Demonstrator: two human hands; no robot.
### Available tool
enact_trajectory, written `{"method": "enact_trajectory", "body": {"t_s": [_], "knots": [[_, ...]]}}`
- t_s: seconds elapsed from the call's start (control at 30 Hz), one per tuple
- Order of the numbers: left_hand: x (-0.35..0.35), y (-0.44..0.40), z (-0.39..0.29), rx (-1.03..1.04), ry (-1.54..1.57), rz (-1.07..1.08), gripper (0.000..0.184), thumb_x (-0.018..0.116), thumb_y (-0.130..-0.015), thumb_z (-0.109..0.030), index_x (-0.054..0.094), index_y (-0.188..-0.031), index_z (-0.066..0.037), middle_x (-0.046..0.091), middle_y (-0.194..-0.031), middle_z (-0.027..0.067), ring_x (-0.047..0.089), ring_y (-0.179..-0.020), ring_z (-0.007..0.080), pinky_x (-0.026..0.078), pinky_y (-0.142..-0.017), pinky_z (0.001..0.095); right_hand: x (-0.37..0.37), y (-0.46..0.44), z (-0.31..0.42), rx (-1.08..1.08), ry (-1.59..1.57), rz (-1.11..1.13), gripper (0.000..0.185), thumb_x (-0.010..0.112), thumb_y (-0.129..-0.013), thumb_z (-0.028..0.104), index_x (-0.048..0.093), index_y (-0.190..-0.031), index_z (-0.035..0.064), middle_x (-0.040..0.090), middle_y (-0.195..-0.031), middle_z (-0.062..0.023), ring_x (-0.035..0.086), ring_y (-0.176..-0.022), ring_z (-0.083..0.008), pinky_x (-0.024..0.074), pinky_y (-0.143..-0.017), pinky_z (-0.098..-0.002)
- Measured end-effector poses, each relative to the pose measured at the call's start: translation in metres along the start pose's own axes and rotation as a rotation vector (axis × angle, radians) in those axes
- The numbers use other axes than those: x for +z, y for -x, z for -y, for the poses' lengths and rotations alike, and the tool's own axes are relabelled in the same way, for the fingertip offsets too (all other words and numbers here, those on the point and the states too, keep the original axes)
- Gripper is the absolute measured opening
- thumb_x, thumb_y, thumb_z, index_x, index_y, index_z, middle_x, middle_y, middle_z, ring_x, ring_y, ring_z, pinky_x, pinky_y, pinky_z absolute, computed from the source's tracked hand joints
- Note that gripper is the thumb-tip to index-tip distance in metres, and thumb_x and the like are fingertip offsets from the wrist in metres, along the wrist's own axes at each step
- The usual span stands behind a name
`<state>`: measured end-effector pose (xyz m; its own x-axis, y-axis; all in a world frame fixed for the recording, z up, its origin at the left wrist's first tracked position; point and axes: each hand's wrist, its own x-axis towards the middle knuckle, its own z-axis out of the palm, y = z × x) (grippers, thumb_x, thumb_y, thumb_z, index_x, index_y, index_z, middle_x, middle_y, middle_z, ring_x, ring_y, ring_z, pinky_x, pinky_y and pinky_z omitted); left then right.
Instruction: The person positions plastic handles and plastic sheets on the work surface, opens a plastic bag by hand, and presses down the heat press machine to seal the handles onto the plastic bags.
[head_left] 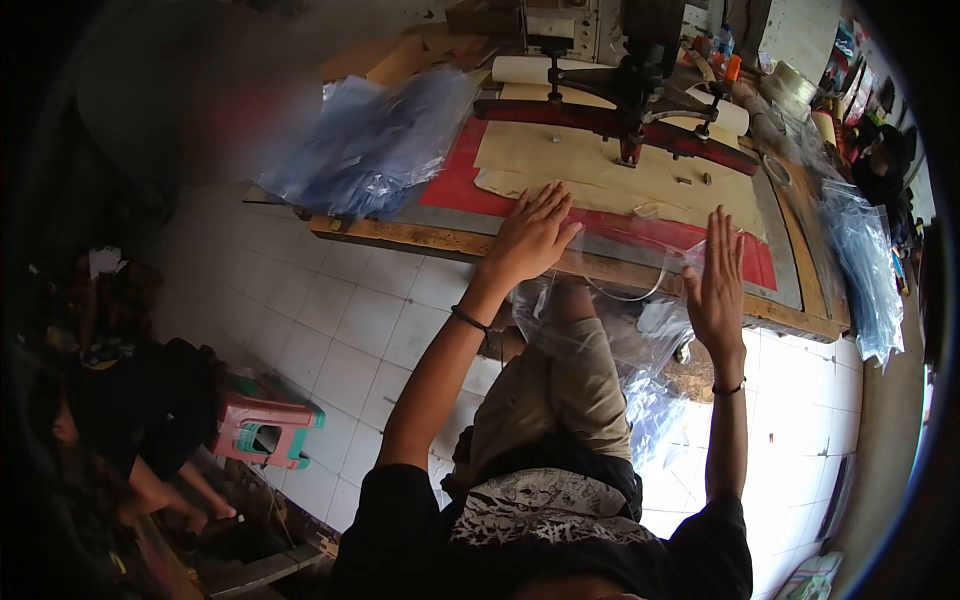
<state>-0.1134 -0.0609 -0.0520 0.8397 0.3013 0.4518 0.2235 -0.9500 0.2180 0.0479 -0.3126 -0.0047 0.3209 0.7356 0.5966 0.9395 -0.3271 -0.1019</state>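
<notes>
The clear plastic piece [655,320] lies between my two hands at the front edge of the table [375,233] and drapes down over my lap. A pale curved strip [627,298] shows in the plastic, hanging just below the table edge, in the gap between the hands.

The fingers of my left hand [532,238] are extended and slightly spread, thumb apart, palm down. They are positioned left of the strip, over the front margin of the tan sheet [590,160] and the red sheet [455,185] beneath it. The fingers of my right hand [715,290] are straight and close together, thumb apart, on the right side of the plastic. Neither set is clamped on anything; I cannot tell whether the right fingers touch the plastic.

The dark red bar [700,148] of the press is located above the tan sheet, beyond the fingers. Two small metal pieces [695,180] rest on that sheet.

A cardboard box [392,60] stands at the rear left; its contents cannot be determined. In front of it is a heap of bluish clear plastic [370,140]. A second plastic bundle [862,270] hangs over the right end of the table. A bottle [722,42] stands at the rear right.
</notes>
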Motion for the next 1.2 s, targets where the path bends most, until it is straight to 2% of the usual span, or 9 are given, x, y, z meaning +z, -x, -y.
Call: {"method": "enact_trajectory", "body": {"t_s": [0.1,0.3,0.47,0.57,0.6,0.73,0.9,1.03,1.2], "knots": [[0.001,0.003,-0.006,-0.018,-0.017,0.006,0.055,0.038,-0.1,-0.038,0.041,-0.138,0.001,0.034,-0.148,0.0177,0.029,-0.14,0.0274,0.022,-0.115,0.0434,0.023,0.012,-0.012,0.109,0.095,0.304,0.079,0.042,-0.094,0.053,0.023,-0.145,-0.0041,0.029,-0.149,-0.0236,0.023,-0.142,-0.0332,0.0121,-0.116,-0.0483],[-0.009,0.002,-0.013,0.053,-0.089,-0.126,0.058,0.043,-0.099,-0.035,0.028,-0.146,-0.004,0.033,-0.149,0.0185,0.028,-0.14,0.0306,0.022,-0.114,0.0449,0.027,0.017,-0.013,0.142,-0.022,0.212,0.08,0.046,-0.094,0.05,0.019,-0.146,-0.0051,0.031,-0.147,-0.0254,0.028,-0.139,-0.0341,0.0138,-0.116,-0.0476],[-0.011,0.001,-0.013,0.024,0.023,0.035,0.063,0.048,-0.097,-0.033,0.022,-0.149,-0.01,0.037,-0.146,0.018,0.034,-0.136,0.0332,0.026,-0.112,0.0469,0.007,0.008,-0.012,0.254,-0.252,0.185,0.076,0.046,-0.095,0.048,0.019,-0.148,0.0012,0.027,-0.151,-0.0218,0.024,-0.141,-0.0331,0.0111,-0.116,-0.0487],[-0.014,0.002,-0.019,-0.015,0.074,-0.018,0.067,0.049,-0.096,-0.035,0.018,-0.15,-0.009,0.038,-0.146,0.0174,0.035,-0.135,0.0337,0.026,-0.112,0.0468,0.019,0.022,-0.011,0.13,0.216,0.33,0.073,0.045,-0.095,0.048,0.02,-0.149,0.0043,0.022,-0.154,-0.0177,0.016,-0.144,-0.0309,0.0087,-0.116,-0.0512],[-0.015,0.003,-0.022,-0.032,0.186,-0.11,0.061,0.051,-0.095,-0.036,0.03,-0.147,-0.013,0.039,-0.145,0.0167,0.036,-0.135,0.0337,0.026,-0.112,0.0474,0.013,0.021,-0.011,0.13,0.208,0.36,0.072,0.043,-0.096,0.049,0.023,-0.148,0.0045,0.019,-0.155,-0.015,0.01,-0.145,-0.0284,0.0076,-0.116,-0.0528],[-0.006,0.002,-0.011,0.025,0.013,0.007,0.041,0.052,-0.094,-0.037,0.056,-0.132,-0.02,0.04,-0.144,0.0166,0.035,-0.136,0.0328,0.025,-0.112,0.0492,-0.017,0.007,-0.016,0.124,-0.006,0.077,0.065,0.037,-0.097,0.049,0.031,-0.145,0.0055,0.027,-0.151,-0.0152,0.02,-0.142,-0.0291,0.0105,-0.115,-0.0505],[-0.008,0.002,-0.013,0.027,-0.008,0.005,0.042,0.05,-0.095,-0.037,0.054,-0.133,-0.019,0.041,-0.144,0.0156,0.035,-0.135,0.0316,0.025,-0.112,0.0492,-0.043,-0.021,-0.041,0.134,-0.373,-0.451,0.049,0.031,-0.102,0.039,0.055,-0.126,0.0044,0.06,-0.124,-0.0136,0.05,-0.123,-0.0309,0.0294,-0.109,-0.0441],[-0.008,0.003,-0.013,0.029,-0.006,-0.011,0.041,0.05,-0.095,-0.037,0.055,-0.132,-0.019,0.042,-0.143,0.0152,0.037,-0.134,0.031,0.025,-0.112,0.049,0.014,-0.012,-0.097,0.147,0.035,-0.2,0.042,0.033,-0.103,0.032,0.06,-0.119,0.0035,0.062,-0.12,-0.0142,0.055,-0.116,-0.0304,0.031,-0.109,-0.0423],[-0.009,0.0,-0.011,0.028,-0.005,-0.035,0.042,0.051,-0.095,-0.037,0.055,-0.132,-0.02,0.042,-0.144,0.0145,0.037,-0.134,0.0306,0.026,-0.112,0.0488,-0.012,-0.028,-0.053,0.035,-0.227,-0.189,0.041,0.036,-0.102,0.033,0.062,-0.114,0.004,0.065,-0.113,-0.0123,0.055,-0.117,-0.0296,0.0274,-0.111,-0.0476]]}}
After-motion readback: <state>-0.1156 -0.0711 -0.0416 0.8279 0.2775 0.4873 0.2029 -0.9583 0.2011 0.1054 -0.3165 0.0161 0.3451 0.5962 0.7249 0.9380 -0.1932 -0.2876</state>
